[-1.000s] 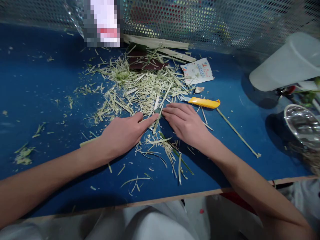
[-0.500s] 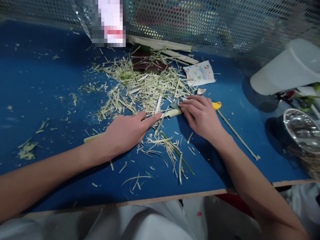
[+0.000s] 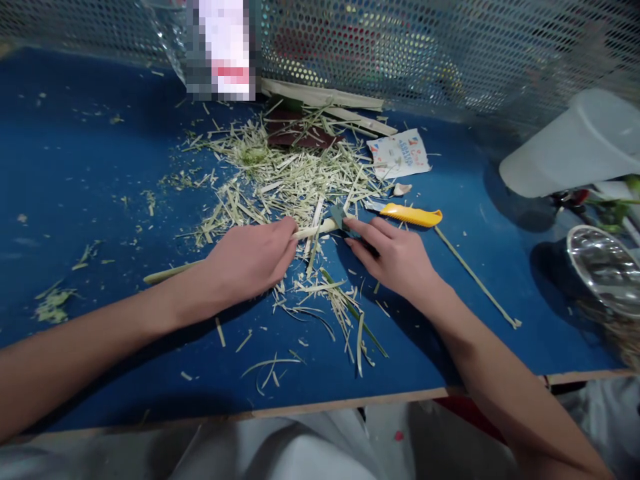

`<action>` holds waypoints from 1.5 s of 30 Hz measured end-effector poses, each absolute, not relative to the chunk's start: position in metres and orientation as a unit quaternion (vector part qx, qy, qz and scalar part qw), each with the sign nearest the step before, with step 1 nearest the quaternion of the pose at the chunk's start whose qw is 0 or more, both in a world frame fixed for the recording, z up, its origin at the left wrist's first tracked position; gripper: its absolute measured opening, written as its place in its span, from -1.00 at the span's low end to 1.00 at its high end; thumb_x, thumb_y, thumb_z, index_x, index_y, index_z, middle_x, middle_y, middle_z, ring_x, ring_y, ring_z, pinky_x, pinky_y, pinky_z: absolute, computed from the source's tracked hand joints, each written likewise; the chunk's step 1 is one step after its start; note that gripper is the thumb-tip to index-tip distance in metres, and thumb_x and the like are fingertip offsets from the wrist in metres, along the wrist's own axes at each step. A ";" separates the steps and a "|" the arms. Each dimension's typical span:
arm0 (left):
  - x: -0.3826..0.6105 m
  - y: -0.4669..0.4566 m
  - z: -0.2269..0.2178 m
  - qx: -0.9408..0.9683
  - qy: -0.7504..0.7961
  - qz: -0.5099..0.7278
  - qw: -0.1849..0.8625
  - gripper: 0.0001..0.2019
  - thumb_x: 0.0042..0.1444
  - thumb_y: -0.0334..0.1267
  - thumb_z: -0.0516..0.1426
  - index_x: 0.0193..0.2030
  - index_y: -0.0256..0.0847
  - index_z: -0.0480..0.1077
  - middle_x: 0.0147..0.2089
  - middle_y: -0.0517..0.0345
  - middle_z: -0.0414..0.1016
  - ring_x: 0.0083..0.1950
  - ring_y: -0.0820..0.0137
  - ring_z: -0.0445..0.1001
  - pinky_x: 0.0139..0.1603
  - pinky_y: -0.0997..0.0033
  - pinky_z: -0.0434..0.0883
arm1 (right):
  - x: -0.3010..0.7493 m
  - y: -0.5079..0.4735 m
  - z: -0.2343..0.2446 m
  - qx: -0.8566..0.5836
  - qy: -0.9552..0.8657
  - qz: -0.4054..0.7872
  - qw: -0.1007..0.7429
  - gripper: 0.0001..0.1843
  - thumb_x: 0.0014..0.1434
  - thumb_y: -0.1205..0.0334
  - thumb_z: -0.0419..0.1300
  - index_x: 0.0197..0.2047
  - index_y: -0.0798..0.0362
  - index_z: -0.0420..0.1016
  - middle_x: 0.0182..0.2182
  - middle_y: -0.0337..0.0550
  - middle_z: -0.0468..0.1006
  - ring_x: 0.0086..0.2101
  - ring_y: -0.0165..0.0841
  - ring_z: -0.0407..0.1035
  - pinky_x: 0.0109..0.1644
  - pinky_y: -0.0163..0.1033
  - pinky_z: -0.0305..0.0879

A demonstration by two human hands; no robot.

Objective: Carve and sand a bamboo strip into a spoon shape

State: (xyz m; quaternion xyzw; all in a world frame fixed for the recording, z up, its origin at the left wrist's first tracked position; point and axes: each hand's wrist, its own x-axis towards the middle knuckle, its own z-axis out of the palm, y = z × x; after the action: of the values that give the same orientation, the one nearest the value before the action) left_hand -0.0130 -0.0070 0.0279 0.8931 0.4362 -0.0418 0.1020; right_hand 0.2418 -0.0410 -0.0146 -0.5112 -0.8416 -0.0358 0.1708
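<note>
My left hand point(image 3: 253, 260) is closed around a long pale stick point(image 3: 315, 230); the stick runs under the palm, and its other end shows at the left of my wrist. My right hand point(image 3: 397, 257) pinches a small dark green piece point(image 3: 339, 217) held against the stick's free end. A heap of pale green shavings point(image 3: 290, 177) lies just beyond both hands. A yellow utility knife point(image 3: 410, 215) lies on the blue table point(image 3: 75, 173) right behind my right hand, untouched.
A printed paper packet point(image 3: 400, 153) and a dark brown sheet point(image 3: 295, 133) lie by the perforated metal screen point(image 3: 425, 47). A white plastic container point(image 3: 575, 147) and a shiny metal bowl point(image 3: 605, 267) stand at the right. A thin stalk point(image 3: 475, 277) lies right of my forearm.
My left hand went from lying flat on the stick to gripping it and raising its end. My right hand slid out along the stick toward the knife, then came back to its end with the green piece.
</note>
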 end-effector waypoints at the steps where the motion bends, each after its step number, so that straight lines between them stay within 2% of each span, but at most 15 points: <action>1: -0.012 -0.007 0.029 0.890 0.442 -0.050 0.103 -0.63 0.41 -0.14 -0.15 -0.02 -0.31 0.38 -0.34 0.00 0.58 -0.46 0.34 0.47 -0.49 0.35 0.15 | 0.240 -0.041 -0.015 -0.510 -0.843 -0.041 0.164 -0.58 0.42 0.12 0.02 0.19 0.12 0.49 -0.36 -0.11 0.56 -0.40 -0.36 0.43 -0.42 -0.24 0.19; 4: -0.011 -0.008 0.030 0.887 0.450 -0.050 0.085 -0.59 0.42 -0.06 -0.16 0.00 -0.27 0.39 -0.40 0.03 0.57 -0.48 0.31 0.48 -0.50 0.37 0.11 | 0.233 -0.042 -0.016 -0.518 -0.840 -0.069 0.147 -0.54 0.42 0.17 -0.02 0.25 0.16 0.43 -0.39 -0.12 0.59 -0.48 -0.39 0.41 -0.48 -0.23 0.11; 8: -0.011 -0.010 0.025 0.888 0.453 -0.027 0.067 -0.56 0.43 -0.03 -0.18 -0.02 -0.19 0.44 -0.33 0.03 0.61 -0.41 0.28 0.54 -0.47 0.39 0.16 | 0.220 -0.046 -0.017 -0.535 -0.830 -0.088 0.129 -0.52 0.43 0.18 -0.04 0.30 0.18 0.39 -0.41 -0.12 0.60 -0.55 -0.42 0.36 -0.52 -0.21 0.03; 12: -0.010 -0.012 0.020 0.892 0.448 -0.026 0.056 -0.59 0.43 -0.07 -0.16 -0.03 -0.18 0.46 -0.21 0.01 0.65 -0.33 0.27 0.58 -0.45 0.39 0.18 | 0.213 -0.047 -0.017 -0.492 -0.858 -0.074 0.128 -0.53 0.45 0.23 -0.07 0.31 0.14 0.39 -0.48 -0.19 0.57 -0.55 -0.45 0.36 -0.52 -0.23 0.06; 16: -0.010 -0.014 0.018 0.893 0.446 -0.025 0.045 -0.59 0.43 -0.07 -0.16 -0.04 -0.18 0.46 -0.21 0.03 0.67 -0.31 0.25 0.60 -0.47 0.38 0.17 | 0.221 -0.041 -0.017 -0.509 -0.845 -0.080 0.142 -0.56 0.44 0.27 -0.04 0.26 0.07 0.46 -0.49 -0.20 0.58 -0.53 -0.45 0.39 -0.49 -0.27 0.12; 19: -0.010 -0.015 0.017 0.897 0.439 -0.021 0.039 -0.59 0.44 -0.08 -0.17 -0.05 -0.18 0.46 -0.18 0.04 0.67 -0.30 0.25 0.61 -0.47 0.38 0.19 | 0.224 -0.041 -0.018 -0.535 -0.827 -0.080 0.153 -0.57 0.44 0.23 -0.03 0.24 0.12 0.48 -0.46 -0.14 0.61 -0.52 -0.43 0.41 -0.49 -0.28 0.16; 24: -0.013 -0.016 0.013 0.900 0.434 -0.010 0.035 -0.59 0.43 -0.08 -0.17 -0.01 -0.16 0.46 -0.10 0.05 0.67 -0.29 0.24 0.62 -0.48 0.36 0.23 | 0.219 -0.044 -0.018 -0.498 -0.855 -0.051 0.132 -0.53 0.42 0.33 -0.06 0.30 0.13 0.41 -0.49 -0.18 0.58 -0.54 -0.45 0.39 -0.49 -0.30 0.18; 30: -0.012 -0.017 0.012 0.897 0.441 -0.011 0.030 -0.58 0.44 -0.07 -0.17 -0.03 -0.16 0.46 -0.12 0.07 0.68 -0.33 0.25 0.62 -0.50 0.36 0.20 | 0.220 -0.043 -0.019 -0.539 -0.825 0.012 0.171 -0.51 0.43 0.24 -0.06 0.34 0.09 0.38 -0.32 -0.06 0.66 -0.35 -0.36 0.53 -0.30 -0.26 0.40; 34: -0.011 -0.017 0.012 0.898 0.438 -0.019 0.024 -0.57 0.44 -0.07 -0.18 -0.03 -0.17 0.46 -0.13 0.05 0.68 -0.35 0.25 0.61 -0.51 0.36 0.18 | 0.216 -0.046 -0.019 -0.509 -0.843 0.070 0.159 -0.50 0.44 0.25 -0.08 0.36 0.12 0.34 -0.27 -0.05 0.67 -0.32 -0.36 0.55 -0.27 -0.28 0.40; 38: -0.013 -0.017 0.010 0.899 0.436 -0.009 0.033 -0.56 0.44 -0.05 -0.18 0.01 -0.18 0.46 -0.09 0.02 0.67 -0.36 0.29 0.59 -0.52 0.36 0.17 | 0.226 -0.042 -0.018 -0.537 -0.820 0.058 0.189 -0.54 0.45 0.21 -0.06 0.31 0.06 0.39 -0.18 -0.06 0.66 -0.27 -0.35 0.54 -0.24 -0.28 0.39; 41: -0.013 -0.017 0.010 0.898 0.438 -0.008 0.039 -0.57 0.44 -0.07 -0.17 0.01 -0.20 0.46 -0.10 0.01 0.67 -0.39 0.31 0.58 -0.53 0.35 0.12 | 0.234 -0.037 -0.018 -0.539 -0.815 0.001 0.214 -0.58 0.40 0.15 0.05 0.24 0.02 0.48 -0.14 0.00 0.63 -0.19 -0.23 0.51 -0.13 -0.12 0.43; 43: -0.014 -0.017 0.010 0.898 0.438 -0.008 0.037 -0.57 0.44 -0.07 -0.17 0.00 -0.20 0.45 -0.11 0.02 0.67 -0.40 0.32 0.57 -0.54 0.34 0.09 | 0.236 -0.035 -0.017 -0.516 -0.825 -0.026 0.230 -0.60 0.34 0.16 0.15 0.21 -0.05 0.50 0.02 0.03 0.59 0.00 -0.11 0.45 0.06 0.08 0.40; 45: -0.014 -0.017 0.009 0.898 0.438 -0.008 0.035 -0.57 0.44 -0.07 -0.18 0.00 -0.20 0.45 -0.11 0.02 0.67 -0.40 0.32 0.57 -0.54 0.33 0.07 | 0.237 -0.033 -0.018 -0.493 -0.839 -0.015 0.232 -0.55 0.31 0.21 0.18 0.26 -0.11 0.45 0.19 -0.03 0.52 0.19 -0.06 0.34 0.23 0.19 0.28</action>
State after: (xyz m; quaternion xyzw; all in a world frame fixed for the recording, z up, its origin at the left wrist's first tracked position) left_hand -0.0138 -0.0166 0.0093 0.8983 0.4379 -0.0081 0.0346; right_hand 0.2372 -0.0335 -0.0183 -0.4926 -0.8387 -0.0150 0.2316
